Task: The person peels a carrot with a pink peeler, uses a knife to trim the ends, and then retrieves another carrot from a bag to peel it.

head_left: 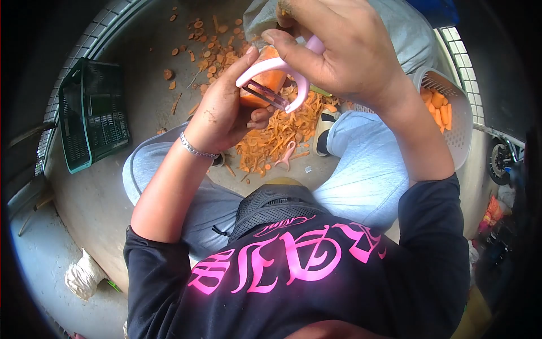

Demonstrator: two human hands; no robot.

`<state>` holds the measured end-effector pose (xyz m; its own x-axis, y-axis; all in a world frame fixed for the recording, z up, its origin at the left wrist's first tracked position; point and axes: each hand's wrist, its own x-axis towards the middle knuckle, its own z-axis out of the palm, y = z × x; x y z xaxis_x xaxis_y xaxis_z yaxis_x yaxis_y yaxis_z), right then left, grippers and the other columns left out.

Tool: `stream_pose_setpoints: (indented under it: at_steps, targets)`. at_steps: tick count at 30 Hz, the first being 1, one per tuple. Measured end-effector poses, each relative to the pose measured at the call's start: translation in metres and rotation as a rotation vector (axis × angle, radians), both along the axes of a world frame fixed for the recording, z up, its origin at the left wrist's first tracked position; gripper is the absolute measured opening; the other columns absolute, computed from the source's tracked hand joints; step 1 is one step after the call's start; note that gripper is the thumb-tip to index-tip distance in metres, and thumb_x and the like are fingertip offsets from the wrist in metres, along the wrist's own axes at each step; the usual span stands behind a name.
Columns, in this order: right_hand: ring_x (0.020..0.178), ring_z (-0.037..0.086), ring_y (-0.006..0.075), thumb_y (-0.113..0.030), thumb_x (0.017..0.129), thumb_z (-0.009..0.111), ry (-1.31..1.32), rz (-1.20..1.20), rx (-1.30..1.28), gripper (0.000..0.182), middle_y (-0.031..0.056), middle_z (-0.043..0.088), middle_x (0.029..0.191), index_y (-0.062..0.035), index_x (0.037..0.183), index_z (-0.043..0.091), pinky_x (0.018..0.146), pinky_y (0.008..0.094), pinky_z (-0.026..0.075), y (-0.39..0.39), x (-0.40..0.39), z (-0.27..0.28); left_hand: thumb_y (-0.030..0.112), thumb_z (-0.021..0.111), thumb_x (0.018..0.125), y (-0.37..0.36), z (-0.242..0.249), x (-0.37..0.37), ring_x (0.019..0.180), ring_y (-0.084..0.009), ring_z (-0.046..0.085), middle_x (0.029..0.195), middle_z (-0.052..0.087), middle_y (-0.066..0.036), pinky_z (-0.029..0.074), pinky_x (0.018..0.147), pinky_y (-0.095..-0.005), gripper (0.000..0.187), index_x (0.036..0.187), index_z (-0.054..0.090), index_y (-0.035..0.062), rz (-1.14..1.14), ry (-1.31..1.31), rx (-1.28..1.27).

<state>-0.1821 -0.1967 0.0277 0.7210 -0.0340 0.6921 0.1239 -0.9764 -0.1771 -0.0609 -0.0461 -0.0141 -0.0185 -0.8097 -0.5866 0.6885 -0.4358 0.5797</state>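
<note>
Closed around a thick orange carrot, my left hand holds it up in front of me. My right hand grips the handle of a pink Y-shaped peeler. The peeler's twin metal blade lies across the carrot in this view, and its pink frame hides part of the carrot. Below my hands, a heap of orange carrot peelings covers the floor between my legs. A second pink peeler lies at the near edge of that heap.
At the right stands a pale perforated basket with peeled carrots inside. A dark green crate is at the left. Carrot slices and scraps are scattered on the far floor, beside a grey sack.
</note>
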Motion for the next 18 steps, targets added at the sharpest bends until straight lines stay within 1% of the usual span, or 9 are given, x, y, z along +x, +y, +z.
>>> stream_pose_setpoints:
  at_steps: [4, 10, 15, 18]
  targets:
    - [0.056, 0.05, 0.0229, -0.023, 0.081, 0.067, 0.025, -0.015, 0.007, 0.02, 0.006, 0.049, 0.062, -0.0054, 0.087, 0.059, 0.059, 0.0337, 0.037, -0.0005, 0.0003, -0.0009, 0.045, 0.031, 0.1, -0.0001, -0.0028, 0.0018, 0.048, -0.0073, 0.039, 0.083, 0.057, -0.006, 0.027, 0.042, -0.0206, 0.043, 0.12, 0.05, 0.0121, 0.006, 0.017, 0.026]
    - [0.056, 0.051, 0.0247, -0.022, 0.081, 0.067, -0.012, 0.032, 0.078, 0.021, 0.0071, 0.051, 0.062, -0.0046, 0.088, 0.058, 0.059, 0.0347, 0.039, -0.0012, 0.001, -0.0049, 0.043, 0.032, 0.1, 0.0003, 0.0034, -0.0031, 0.048, -0.0067, 0.038, 0.081, 0.057, -0.005, 0.026, 0.043, -0.0202, 0.041, 0.122, 0.05, 0.0132, 0.01, -0.065, 0.066]
    - [0.058, 0.052, 0.0249, -0.022, 0.079, 0.068, 0.098, 0.005, 0.062, 0.021, 0.0074, 0.051, 0.062, -0.0044, 0.087, 0.058, 0.059, 0.0348, 0.039, 0.0011, -0.001, 0.0, 0.042, 0.032, 0.1, 0.0006, 0.0014, -0.0006, 0.048, -0.006, 0.036, 0.081, 0.056, -0.006, 0.024, 0.043, -0.02, 0.041, 0.122, 0.049, 0.0119, -0.02, -0.05, 0.064]
    - [0.057, 0.052, 0.0251, -0.021, 0.079, 0.068, 0.017, 0.043, 0.063, 0.021, 0.0073, 0.051, 0.062, -0.005, 0.087, 0.058, 0.059, 0.0353, 0.039, 0.0007, 0.0008, -0.0024, 0.043, 0.032, 0.1, 0.0028, -0.0049, 0.0044, 0.047, -0.0057, 0.035, 0.08, 0.056, -0.006, 0.024, 0.043, -0.0194, 0.043, 0.119, 0.05, 0.0093, -0.053, 0.008, 0.041]
